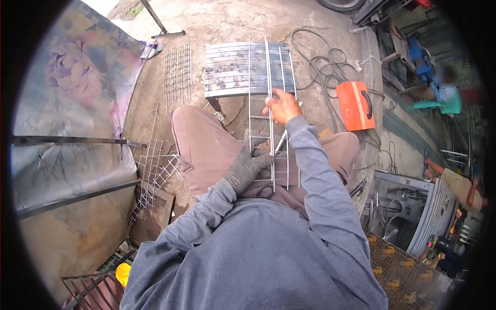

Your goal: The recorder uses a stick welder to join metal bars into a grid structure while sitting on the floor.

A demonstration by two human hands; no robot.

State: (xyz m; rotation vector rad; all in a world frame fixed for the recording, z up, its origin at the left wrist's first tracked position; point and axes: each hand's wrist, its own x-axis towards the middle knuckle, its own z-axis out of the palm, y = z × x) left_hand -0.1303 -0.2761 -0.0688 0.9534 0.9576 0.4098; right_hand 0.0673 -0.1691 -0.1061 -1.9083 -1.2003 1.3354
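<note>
A frame of thin metal rods (250, 72) lies lengthwise from the slatted metal stand (222, 62) toward my lap. My left hand (250, 166), in a grey knit glove, is closed around the near part of the rods, low between my knees. Farther out, my bare right hand (284, 107) has its thumb and fingers bent in against a long bright rod (272, 147) in the middle of the frame. A short silvery bar (281, 140) slants beneath my right wrist, partly hidden by the sleeve.
A wire grid panel (177, 72) lies left of the stand, with more grid pieces (155, 175) by my left knee. To the right are an orange box with a black handle (355, 106) and coiled cable (325, 67). A person (454, 188) is at the far right.
</note>
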